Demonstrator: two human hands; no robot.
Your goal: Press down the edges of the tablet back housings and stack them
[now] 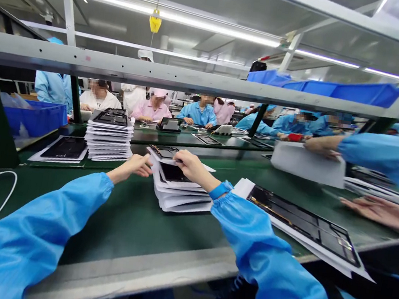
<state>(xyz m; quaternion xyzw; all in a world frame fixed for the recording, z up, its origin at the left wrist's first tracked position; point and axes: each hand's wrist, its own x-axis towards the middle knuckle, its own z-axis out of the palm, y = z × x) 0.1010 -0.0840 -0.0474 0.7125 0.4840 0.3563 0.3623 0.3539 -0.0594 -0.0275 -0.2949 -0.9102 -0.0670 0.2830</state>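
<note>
In front of me lies a stack of white sheets (178, 200) with flat black device panels between them. On top, a black panel (164, 152) with fine inner parts is raised at a slant over another black panel (174, 172). My right hand (193, 167), a blue band at its wrist, pinches the near right edge of the raised panel. At the stack's left corner, my left hand (134, 167) has its fingers stretched out; whether the fingertips touch the sheets I cannot tell.
A taller stack (108, 142) stands back left beside a single panel (64, 147). Right of me lies a long panel (303, 222) on white sheets. A co-worker's hand (323, 146) holds a white sheet (304, 164). A shelf beam (201, 81) crosses ahead; a white cable (2, 207) lies left.
</note>
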